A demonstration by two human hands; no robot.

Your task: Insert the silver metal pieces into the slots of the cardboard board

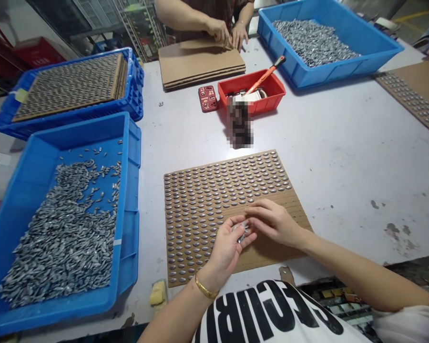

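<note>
My left hand, palm up with fingers curled, holds several small silver leaf-shaped metal pieces. My right hand hovers against the left fingertips, its thumb and forefinger slightly apart; no piece shows between them. Both hands are over a brown cardboard sheet on the table. Rows of the same metal pieces cover its far part and left side, while bare ridged cardboard shows at the near right. Part of the sheet is hidden under my hands.
Left stands a blue bin of loose pieces; behind it, a blue crate holds filled sheets. A red tray with an orange-handled tool sits ahead. Across the table, another person's hands touch stacked cardboard near another blue bin.
</note>
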